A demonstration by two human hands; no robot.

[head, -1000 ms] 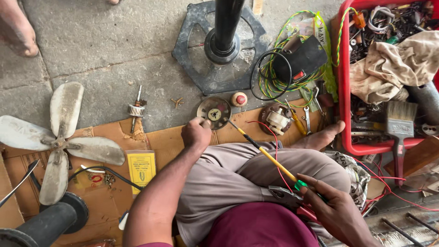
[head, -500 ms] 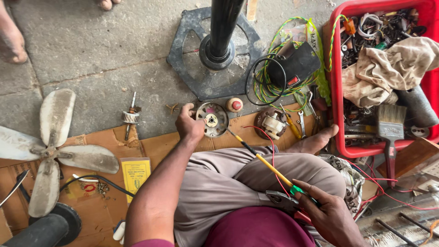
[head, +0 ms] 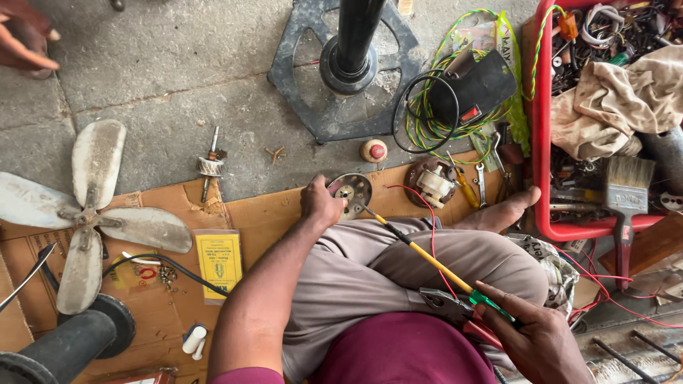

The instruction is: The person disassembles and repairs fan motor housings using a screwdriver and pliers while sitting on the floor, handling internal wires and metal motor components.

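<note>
Leftmost, a four-bladed fan blade point(head: 85, 217) lies flat, half on the concrete floor point(head: 178, 85) and half on the cardboard point(head: 263, 217). Beside it, on the cardboard's far edge, rests a rotor shaft point(head: 209, 167); a yellow packet point(head: 219, 262) lies nearer the person, with a black cable point(head: 160, 267) running past it. Further along, the left hand point(head: 320, 205) is closed on the rim of a round metal plate point(head: 351, 190), which sits at the cardboard's far edge, just in front of the person's folded knee. A black stand base point(head: 341, 78) stands on the floor beyond it, well apart. A yellow screwdriver point(head: 420, 252) slants across the lap; its tip touches the plate. The right hand point(head: 533, 334) grips the screwdriver's green handle end, with pliers point(head: 445, 304) just beside the fingers. Past the plate lies a motor part point(head: 432, 181) with a red wire attached. At the far right, a red crate point(head: 542, 142) holds a cloth point(head: 612, 107); a paintbrush point(head: 627, 192) lies over its near rim.
</note>
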